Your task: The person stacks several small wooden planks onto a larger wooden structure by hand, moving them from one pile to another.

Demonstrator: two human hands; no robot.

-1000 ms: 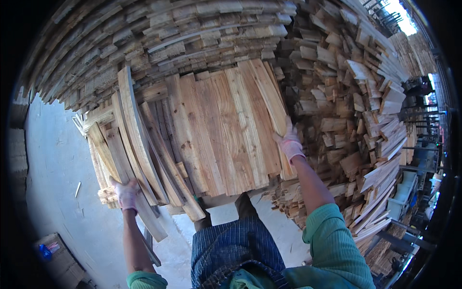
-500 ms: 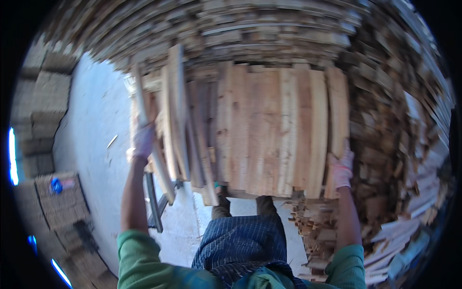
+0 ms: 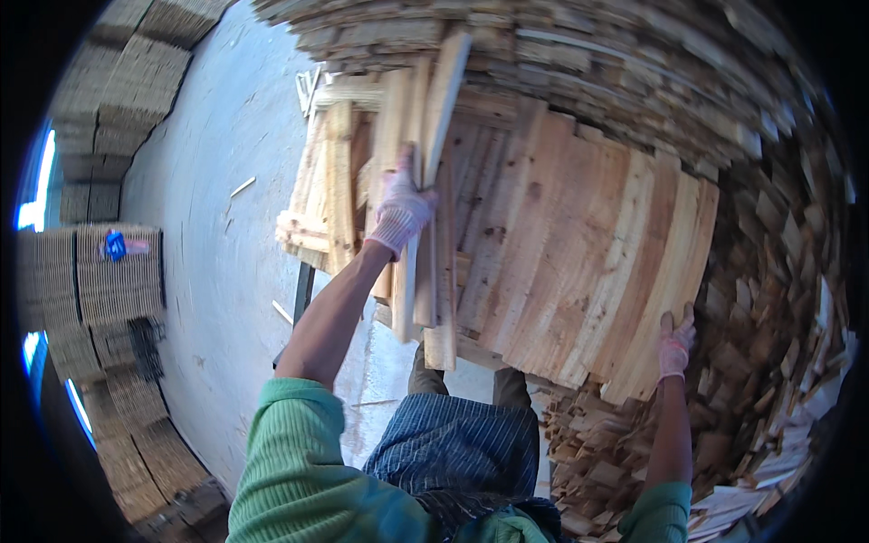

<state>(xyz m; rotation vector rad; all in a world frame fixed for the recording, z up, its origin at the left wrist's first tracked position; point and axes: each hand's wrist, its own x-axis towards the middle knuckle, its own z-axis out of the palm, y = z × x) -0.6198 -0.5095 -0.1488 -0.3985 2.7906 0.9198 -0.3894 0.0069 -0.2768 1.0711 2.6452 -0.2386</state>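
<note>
The left hand (image 3: 398,215), in a pale pink-white glove, lies over a cluster of loose narrow boards (image 3: 444,109) at the left of the table (image 3: 480,353). Its fingers (image 3: 406,160) stretch away from the body along the boards, and the palm covers the wood beneath; whether they clamp a board cannot be told. Lengths of the cluster show beyond the fingertips and below the wrist, with one pale edge standing up just right of the hand.

The right hand (image 3: 676,348), gloved alike, touches the outer edge of a row of flat boards (image 3: 566,253), near the end closest to the person. Thumb and fingers there stand a little apart at the wood's edge; how firmly they grip cannot be seen. The row lies side by side between the two hands, slanting slightly, most of it to the left of the right fingers.

Beyond the table rises a stack of planks (image 3: 625,72); a heap of offcuts (image 3: 733,362) fills the right side. Bundled wood (image 3: 118,276) stands across the pale floor (image 3: 217,244).
</note>
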